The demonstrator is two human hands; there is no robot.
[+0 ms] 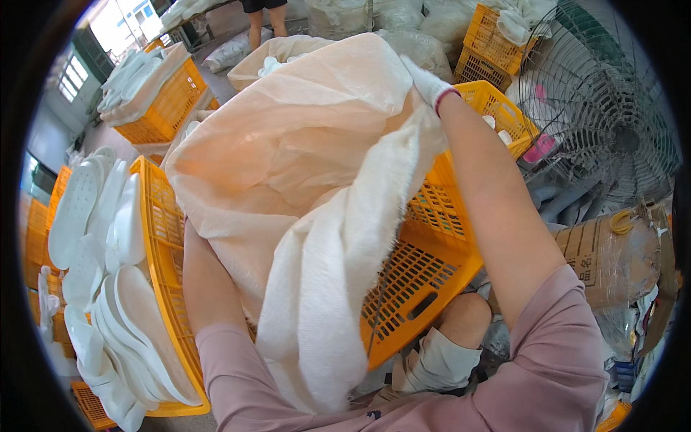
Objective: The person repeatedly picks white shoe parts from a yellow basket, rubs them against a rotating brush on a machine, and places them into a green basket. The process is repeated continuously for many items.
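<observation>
Right hand (pixel 426 83) (white glove) clenched on big woven sack (pixel 288 158) over one orange crate (pixel 425 259), left hand hidden, grip untellable, second crate (pixel 162 237) holding many white soles (pixel 122 288).

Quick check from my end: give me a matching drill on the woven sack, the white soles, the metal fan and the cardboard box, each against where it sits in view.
Things:
1. woven sack
2. white soles
3. metal fan
4. cardboard box

Places:
A. upper right, behind the crates
B. centre, its rim gripped by the gloved right hand
C. right edge, beside the right arm
D. stacked in the yellow crate on the left

Pairs: 1-B, 2-D, 3-A, 4-C
</observation>
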